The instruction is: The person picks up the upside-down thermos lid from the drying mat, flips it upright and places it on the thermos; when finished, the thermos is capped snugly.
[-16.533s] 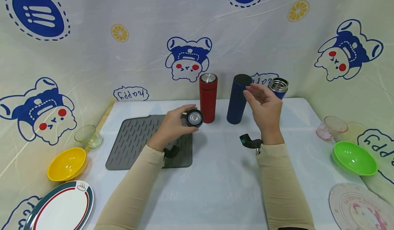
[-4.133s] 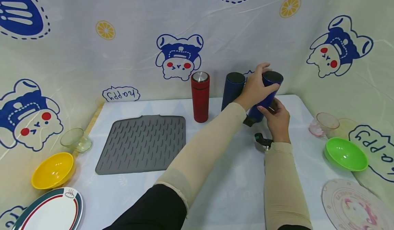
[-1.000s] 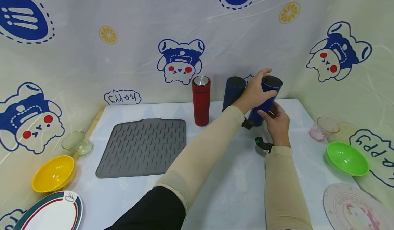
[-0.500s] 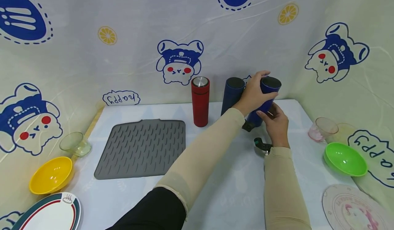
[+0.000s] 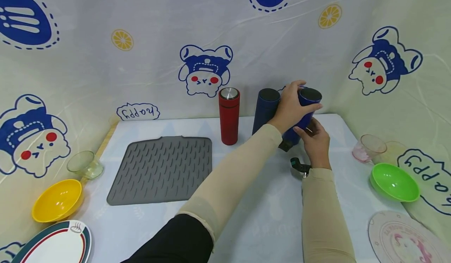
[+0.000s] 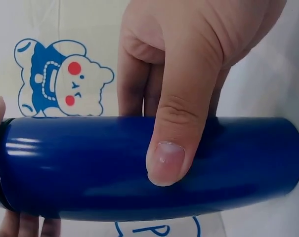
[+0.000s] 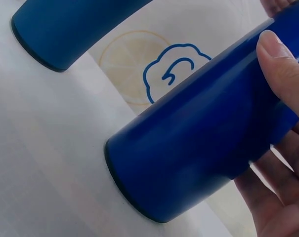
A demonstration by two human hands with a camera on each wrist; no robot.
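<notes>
Upright at the back right of the table stands a glossy blue thermos flask (image 5: 303,120) with a dark-topped lid (image 5: 310,94). My left hand (image 5: 289,109) grips it around the lid, thumb in front and fingers behind. Lower down, my right hand (image 5: 317,143) holds the body; in the left wrist view that hand's thumb (image 6: 171,143) lies across the blue side. The flask's base (image 7: 134,182) shows at the table surface in the right wrist view. Just left stands a navy flask (image 5: 266,108), partly covered by my left hand. A red flask (image 5: 230,120) with a silver top is farther left.
A grey ribbed mat (image 5: 162,171) lies at centre left. Along the left edge are a glass (image 5: 86,165), a yellow bowl (image 5: 58,200) and a rimmed plate (image 5: 56,243). A pinkish glass (image 5: 368,148), green bowl (image 5: 394,182) and pale plate (image 5: 405,235) line the right.
At first my left hand held the round lid over the mat and the blue flask was uncapped. The lid now sits on the flask, both hands on it. Over the last second, hardly anything moves.
</notes>
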